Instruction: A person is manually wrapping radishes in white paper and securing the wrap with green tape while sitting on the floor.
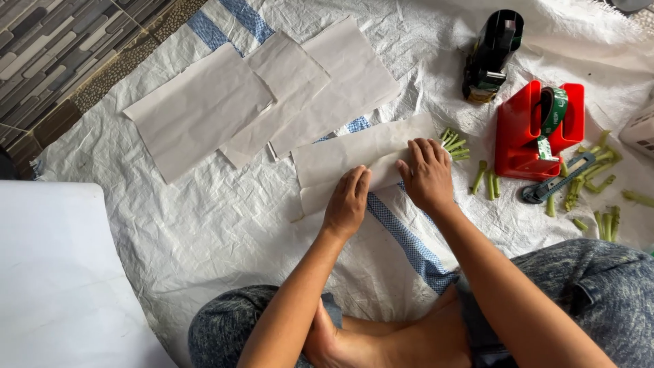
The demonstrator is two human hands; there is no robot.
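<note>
Both hands flat, pressing paper roll (354,160) mid-frame: left hand (347,203) near edge, right hand (427,174) by green stems (455,144).

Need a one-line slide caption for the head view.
Left hand and right hand roll a white paper sheet around cut green stems beside a red tape dispenser.

Rolled sheet of pale paper (354,160), wrapped around a bundle of green stems (455,145). Lying flat and slantwise, just left of the red tape dispenser (518,140), its right end nearest it. Cut stem ends poking out of that end. Lower edge folded over, slightly creased.
</note>
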